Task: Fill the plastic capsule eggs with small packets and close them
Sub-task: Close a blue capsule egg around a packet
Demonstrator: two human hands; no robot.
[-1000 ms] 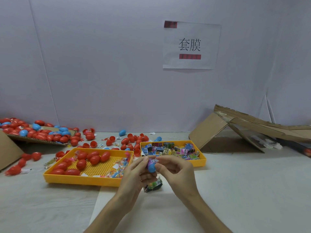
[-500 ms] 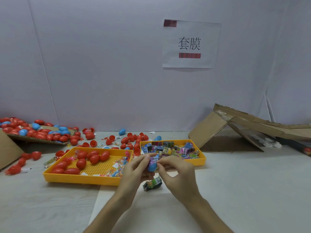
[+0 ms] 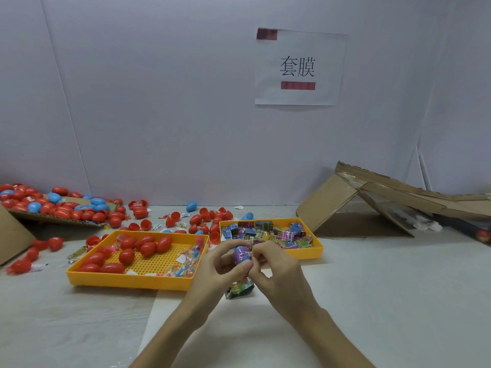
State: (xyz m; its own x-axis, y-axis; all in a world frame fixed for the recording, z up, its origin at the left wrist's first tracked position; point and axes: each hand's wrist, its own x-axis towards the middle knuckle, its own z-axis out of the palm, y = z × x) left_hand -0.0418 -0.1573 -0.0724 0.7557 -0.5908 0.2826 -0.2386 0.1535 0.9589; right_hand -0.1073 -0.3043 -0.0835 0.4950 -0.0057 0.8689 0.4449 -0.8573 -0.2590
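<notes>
The egg (image 3: 240, 248), a blue shell, was held up just above the table (image 3: 398, 288) between both hands, in front of the two trays. Only a thin strip of blue showed at its top. A purple packet (image 3: 241, 255) covered most of what could be seen between the fingers.

A second earlier, the blue had shown plainly below the purple. Since then the packet had spread over the shell, or the shell had been turned; which of the two could not be told. Either way, the packet seemed to be going in rather than already seated, and no second shell half was visible, so the egg was likely not yet closed.

The left hand (image 3: 218, 269) was curled round the egg from the left, thumb and fingers wrapped close. The right hand (image 3: 279, 266) was curled too, its fingertips pinching at the packet where it met the shell. Both hands had stayed in nearly the same place over that second.

Under the hands a spare packet (image 3: 239, 289) still lay on the table, untouched.

Just beyond, the packet tray (image 3: 317, 254) held a heap of coloured packets. To its left the egg tray (image 3: 127, 279) held red eggs and some small wrappers. More eggs (image 3: 66, 211), red and blue, lay scattered toward the far left, and folded cardboard (image 3: 372, 197) leaned at the right.
</notes>
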